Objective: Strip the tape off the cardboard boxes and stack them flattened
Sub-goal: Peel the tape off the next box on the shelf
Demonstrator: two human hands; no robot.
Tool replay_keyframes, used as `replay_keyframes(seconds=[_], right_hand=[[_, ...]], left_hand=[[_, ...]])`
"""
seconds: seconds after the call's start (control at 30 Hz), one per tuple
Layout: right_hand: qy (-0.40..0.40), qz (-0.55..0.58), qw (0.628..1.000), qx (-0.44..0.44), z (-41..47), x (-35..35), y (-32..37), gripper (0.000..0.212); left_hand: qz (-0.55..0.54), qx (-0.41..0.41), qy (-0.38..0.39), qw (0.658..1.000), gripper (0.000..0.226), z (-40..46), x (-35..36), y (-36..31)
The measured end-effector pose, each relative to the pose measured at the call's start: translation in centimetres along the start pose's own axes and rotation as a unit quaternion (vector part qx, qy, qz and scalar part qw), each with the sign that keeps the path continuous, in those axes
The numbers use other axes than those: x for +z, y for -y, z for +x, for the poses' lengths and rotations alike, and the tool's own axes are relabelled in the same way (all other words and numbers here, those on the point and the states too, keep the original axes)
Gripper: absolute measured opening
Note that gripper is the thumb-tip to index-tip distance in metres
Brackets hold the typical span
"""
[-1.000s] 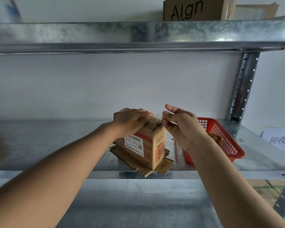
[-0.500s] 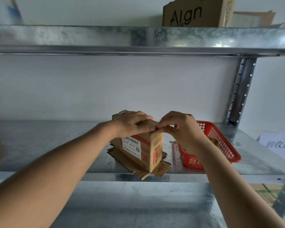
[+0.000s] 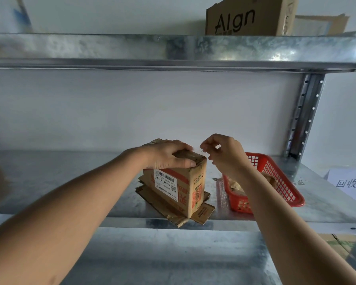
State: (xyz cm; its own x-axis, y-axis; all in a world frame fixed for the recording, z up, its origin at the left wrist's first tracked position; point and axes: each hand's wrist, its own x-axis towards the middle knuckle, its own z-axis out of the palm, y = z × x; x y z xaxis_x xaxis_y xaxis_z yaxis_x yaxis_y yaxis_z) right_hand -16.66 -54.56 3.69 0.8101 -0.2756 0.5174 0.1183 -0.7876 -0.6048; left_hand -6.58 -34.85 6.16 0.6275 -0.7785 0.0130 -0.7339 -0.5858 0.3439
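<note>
A small brown cardboard box (image 3: 181,188) with a white shipping label and red print stands upright on the metal shelf (image 3: 70,177), its bottom flaps splayed out beneath it. My left hand (image 3: 169,156) lies over the box top, fingers curled over the near top edge, holding it down. Just right of the box's top right corner, my right hand (image 3: 222,153) is raised with thumb and fingertips pinched together on a thin clear strip of tape (image 3: 200,151) that is barely visible.
A red plastic basket (image 3: 275,182) with crumpled scraps stands right of the box. A white paper sign (image 3: 351,182) lies at the far right. A large "Align" cardboard box (image 3: 247,17) sits on the upper shelf. A perforated steel upright (image 3: 304,118) rises at the back right.
My right hand has lifted up and away from the box's top right corner, fingers still pinched. My left hand stays pressed on the box top.
</note>
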Motion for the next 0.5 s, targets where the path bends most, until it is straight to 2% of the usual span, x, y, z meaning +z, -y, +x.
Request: replay_keyframes(seconds=[0.07,0.13,0.27,0.37,0.43,0.5], right_hand=[[-0.007,0.004,1.0,0.017,0.0,0.8,0.4,0.018],[-0.008,0.022,0.999,0.038,-0.1,1.4,0.7,0.021],[-0.025,0.017,0.997,0.077,-0.3,1.9,1.5,0.017],[-0.04,0.001,0.994,0.102,-0.7,2.6,2.2,0.012],[-0.046,0.029,0.992,0.117,-1.1,3.4,2.9,0.012],[-0.037,0.112,0.983,0.141,-1.6,4.4,4.0,0.012]], left_hand=[[0.008,-0.008,-0.014,1.0,0.113,0.2,0.3,0.7],[0.029,-0.016,-0.036,0.999,0.122,0.1,0.5,0.9],[0.012,-0.095,-0.12,0.988,0.115,-0.3,1.0,0.4],[0.05,-0.173,-0.184,0.966,0.113,-0.8,0.5,0.1],[0.03,-0.216,-0.157,0.963,0.098,-1.5,-0.5,-0.3],[-0.04,-0.23,-0.127,0.964,0.054,-2.2,-1.0,-0.6]])
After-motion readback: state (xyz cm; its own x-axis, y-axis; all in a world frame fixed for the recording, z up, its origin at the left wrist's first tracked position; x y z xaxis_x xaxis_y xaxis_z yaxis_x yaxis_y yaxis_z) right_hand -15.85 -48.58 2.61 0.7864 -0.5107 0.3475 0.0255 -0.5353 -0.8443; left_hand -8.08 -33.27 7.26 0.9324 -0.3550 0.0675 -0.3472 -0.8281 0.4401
